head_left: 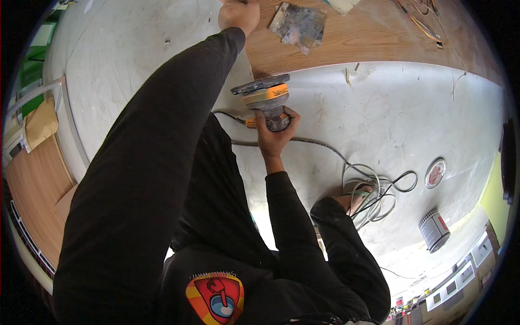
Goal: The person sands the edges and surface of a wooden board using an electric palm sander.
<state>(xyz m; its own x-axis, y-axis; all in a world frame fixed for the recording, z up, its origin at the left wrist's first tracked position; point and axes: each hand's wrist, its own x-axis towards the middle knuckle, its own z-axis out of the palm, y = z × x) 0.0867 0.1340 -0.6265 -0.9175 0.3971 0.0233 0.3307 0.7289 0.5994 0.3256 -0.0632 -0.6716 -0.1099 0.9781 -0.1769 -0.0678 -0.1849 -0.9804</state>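
My right hand (275, 140) is wrapped round the body of an orange and black orbital sander (265, 97). The tool is tilted on its side, its flat dark pad facing up and away from me. A dark power cord runs from it to the right across the floor. Stretched far forward, my left hand (238, 16) is at the top of the view beside the left edge of a brown wood-grain board (374, 46). Its fingers look curled, but the picture's edge cuts them off and hides what they hold. A dusty grey square sheet (299, 26) lies on the board.
A tangled cord (374, 200) lies around my foot (355, 201) on the pale, dusty floor. At the right are a round lid (435, 173) and a tipped can (434, 230). Thin coloured wires (425, 30) rest on the board. A wooden panel (40, 189) stands at the left.
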